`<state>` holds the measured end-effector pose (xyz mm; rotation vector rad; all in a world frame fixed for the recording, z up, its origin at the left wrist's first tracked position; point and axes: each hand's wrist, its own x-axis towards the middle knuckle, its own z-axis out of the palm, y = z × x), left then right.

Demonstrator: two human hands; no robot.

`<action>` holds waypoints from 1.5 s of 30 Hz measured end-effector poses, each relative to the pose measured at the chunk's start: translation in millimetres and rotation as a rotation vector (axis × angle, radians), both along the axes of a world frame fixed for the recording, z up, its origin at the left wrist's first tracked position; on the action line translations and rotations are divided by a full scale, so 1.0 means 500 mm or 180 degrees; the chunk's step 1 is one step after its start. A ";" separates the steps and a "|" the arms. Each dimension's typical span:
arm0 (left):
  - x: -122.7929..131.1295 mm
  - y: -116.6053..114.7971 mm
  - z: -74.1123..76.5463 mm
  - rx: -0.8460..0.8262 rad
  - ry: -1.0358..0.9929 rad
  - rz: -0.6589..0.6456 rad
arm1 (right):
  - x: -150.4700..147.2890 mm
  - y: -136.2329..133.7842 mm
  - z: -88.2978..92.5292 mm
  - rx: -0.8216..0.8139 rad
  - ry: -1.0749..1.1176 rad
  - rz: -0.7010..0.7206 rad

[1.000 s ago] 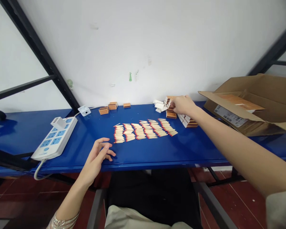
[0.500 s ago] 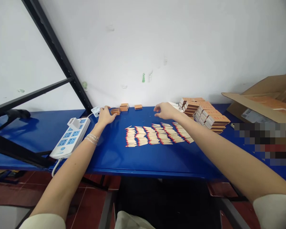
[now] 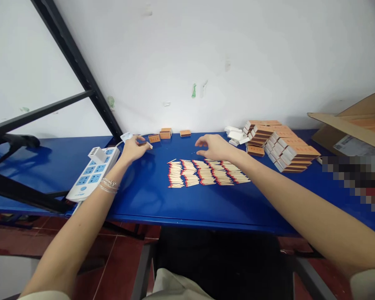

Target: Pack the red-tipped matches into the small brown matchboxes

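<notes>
Orange-brown cardboard matchbox (image 3: 143, 143) is gripped at the fingertips of the left hand (image 3: 131, 150); the right hand (image 3: 214, 146) hovers open and empty, with red-tipped wooden matches (image 3: 206, 174) lying unboxed in rows directly beneath and nearward of it.

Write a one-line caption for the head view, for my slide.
Left hand grips a matchbox while the open right hand hovers over rows of matches on a blue table.

I see cream short sleeves: the right sleeve (image 3: 368, 283) at five o'clock, the left sleeve (image 3: 43, 295) at seven. Forearms are bare. Thin silver bangles (image 3: 107, 186) ring the wrist behind the left grip (image 3: 133, 149). Pale trousers (image 3: 175, 285) show at six o'clock.
</notes>
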<state>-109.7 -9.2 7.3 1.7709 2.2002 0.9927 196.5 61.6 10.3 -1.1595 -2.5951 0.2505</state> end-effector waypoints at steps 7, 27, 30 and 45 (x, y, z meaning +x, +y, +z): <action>0.008 -0.169 -0.047 0.0130 0.0500 -0.0506 | -0.115 -0.035 -0.026 -0.0463 0.0128 0.0642; 0.034 -0.282 -0.041 -0.0271 0.0909 -0.0961 | -0.118 -0.117 0.003 -0.0192 -0.0793 0.1260; 0.034 -0.284 -0.042 -0.0321 0.0885 -0.0991 | -0.111 -0.121 -0.012 -0.0100 -0.0823 0.1483; 0.038 -0.311 -0.069 -0.0219 0.1073 -0.1010 | -0.118 -0.213 -0.090 0.0390 -0.0757 0.1334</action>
